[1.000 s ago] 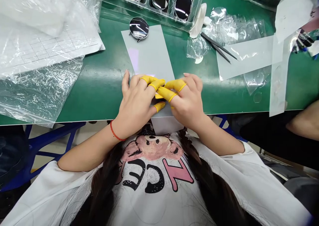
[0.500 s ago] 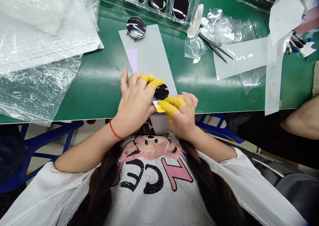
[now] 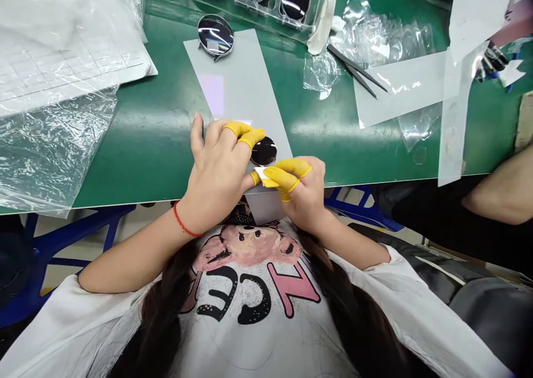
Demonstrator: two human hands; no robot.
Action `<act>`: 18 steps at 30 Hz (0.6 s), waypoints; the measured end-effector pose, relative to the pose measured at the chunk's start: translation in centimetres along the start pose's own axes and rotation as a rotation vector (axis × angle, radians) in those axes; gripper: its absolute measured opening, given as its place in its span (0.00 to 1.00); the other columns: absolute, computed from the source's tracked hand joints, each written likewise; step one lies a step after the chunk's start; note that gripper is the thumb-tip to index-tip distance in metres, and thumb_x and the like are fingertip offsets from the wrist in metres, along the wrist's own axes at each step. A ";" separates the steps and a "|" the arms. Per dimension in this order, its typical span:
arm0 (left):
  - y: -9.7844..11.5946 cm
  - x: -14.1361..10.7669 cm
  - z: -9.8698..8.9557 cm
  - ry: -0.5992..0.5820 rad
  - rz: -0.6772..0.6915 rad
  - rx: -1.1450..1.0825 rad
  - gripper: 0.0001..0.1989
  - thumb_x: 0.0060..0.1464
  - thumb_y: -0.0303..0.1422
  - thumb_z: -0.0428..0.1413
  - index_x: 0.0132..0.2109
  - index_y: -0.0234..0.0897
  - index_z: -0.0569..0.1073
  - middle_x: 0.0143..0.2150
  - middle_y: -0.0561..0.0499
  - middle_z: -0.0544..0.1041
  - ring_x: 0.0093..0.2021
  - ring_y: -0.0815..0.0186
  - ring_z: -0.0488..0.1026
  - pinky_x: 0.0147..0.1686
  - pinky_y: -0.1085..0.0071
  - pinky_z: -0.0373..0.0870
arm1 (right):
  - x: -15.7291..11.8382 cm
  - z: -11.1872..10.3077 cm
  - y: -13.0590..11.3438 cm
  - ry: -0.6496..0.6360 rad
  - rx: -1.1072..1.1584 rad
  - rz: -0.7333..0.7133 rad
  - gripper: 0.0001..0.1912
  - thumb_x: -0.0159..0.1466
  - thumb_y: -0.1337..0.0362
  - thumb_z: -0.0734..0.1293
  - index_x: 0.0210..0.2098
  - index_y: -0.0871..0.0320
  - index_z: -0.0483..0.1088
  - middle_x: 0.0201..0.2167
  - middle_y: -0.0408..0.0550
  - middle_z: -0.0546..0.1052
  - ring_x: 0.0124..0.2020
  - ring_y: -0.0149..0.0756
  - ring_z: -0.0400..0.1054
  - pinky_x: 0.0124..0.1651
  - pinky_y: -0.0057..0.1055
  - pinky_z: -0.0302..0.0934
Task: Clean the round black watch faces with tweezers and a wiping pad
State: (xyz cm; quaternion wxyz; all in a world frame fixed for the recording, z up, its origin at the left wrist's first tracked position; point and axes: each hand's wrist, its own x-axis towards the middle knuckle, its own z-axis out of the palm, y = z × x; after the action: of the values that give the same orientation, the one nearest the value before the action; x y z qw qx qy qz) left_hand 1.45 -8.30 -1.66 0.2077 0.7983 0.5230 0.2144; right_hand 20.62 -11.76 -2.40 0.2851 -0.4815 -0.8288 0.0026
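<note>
A round, glossy black disc lies over the grey-white sheet near the table's front edge. My left hand, with yellow finger cots, is curled round its left side. Two fingertips touch its upper left edge, and the thumb is below it. My right hand also wears yellow cots; thumb and finger pinch a small white piece beside the left thumb, just below the disc. At the sheet's far end rests another shiny round piece with small tabs on its rim.
A clear plastic tray at the back holds several dark discs. Black tweezers lie to the right beside crumpled clear film and translucent strips. Plastic bags and printed paper cover the left. Another person's arm is at right.
The view has shifted slightly, so the table things sit a little further left and higher. Both hands keep nearly the same hold, and more of the left thumb's yellow cot shows.
</note>
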 end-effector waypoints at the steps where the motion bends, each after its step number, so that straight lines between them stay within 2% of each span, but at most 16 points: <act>1: 0.1 0.0 0.0 0.002 -0.001 0.003 0.21 0.59 0.38 0.60 0.59 0.45 0.71 0.55 0.44 0.73 0.64 0.47 0.64 0.72 0.35 0.42 | 0.3 -0.2 0.0 -0.005 0.054 0.049 0.12 0.72 0.63 0.59 0.43 0.49 0.75 0.36 0.44 0.80 0.39 0.35 0.72 0.44 0.37 0.61; 5: 0.2 -0.1 0.0 0.025 -0.006 0.007 0.20 0.58 0.38 0.62 0.56 0.43 0.73 0.53 0.44 0.73 0.63 0.46 0.65 0.72 0.36 0.44 | 1.4 0.0 -0.1 0.084 0.154 0.276 0.10 0.73 0.58 0.59 0.43 0.53 0.70 0.35 0.46 0.78 0.37 0.37 0.72 0.42 0.36 0.63; 9: 0.0 -0.1 0.0 0.041 0.013 0.027 0.15 0.58 0.39 0.62 0.52 0.43 0.74 0.50 0.44 0.74 0.61 0.46 0.67 0.73 0.35 0.45 | 1.3 1.5 0.5 0.087 0.016 0.291 0.13 0.72 0.54 0.59 0.35 0.53 0.65 0.28 0.46 0.72 0.32 0.38 0.66 0.40 0.38 0.61; 12: 0.0 0.0 -0.1 0.042 0.023 0.036 0.15 0.57 0.40 0.63 0.49 0.43 0.73 0.48 0.45 0.74 0.60 0.45 0.68 0.72 0.33 0.45 | 1.0 1.5 1.5 0.077 -0.072 0.358 0.15 0.71 0.53 0.60 0.30 0.52 0.60 0.25 0.44 0.67 0.29 0.37 0.60 0.39 0.39 0.59; 15: 0.1 0.1 -0.1 0.041 0.027 0.071 0.17 0.55 0.41 0.65 0.49 0.40 0.73 0.48 0.44 0.74 0.59 0.45 0.69 0.71 0.32 0.47 | 1.1 0.8 1.6 0.043 -0.013 0.395 0.14 0.71 0.52 0.60 0.32 0.53 0.61 0.26 0.44 0.69 0.29 0.36 0.60 0.40 0.39 0.59; 18: 0.1 0.1 -0.1 0.050 0.023 0.104 0.19 0.54 0.42 0.66 0.48 0.39 0.73 0.47 0.43 0.74 0.58 0.45 0.70 0.71 0.34 0.49 | 1.4 0.7 1.0 0.039 0.081 0.317 0.12 0.72 0.54 0.59 0.35 0.53 0.63 0.28 0.43 0.72 0.31 0.35 0.64 0.42 0.38 0.60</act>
State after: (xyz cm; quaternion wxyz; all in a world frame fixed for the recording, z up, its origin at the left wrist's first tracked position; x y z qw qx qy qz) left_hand 1.51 -8.27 -1.53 0.1503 0.8083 0.5293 0.2094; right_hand 20.53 -9.89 -2.61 0.3163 -0.5943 -0.7360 0.0717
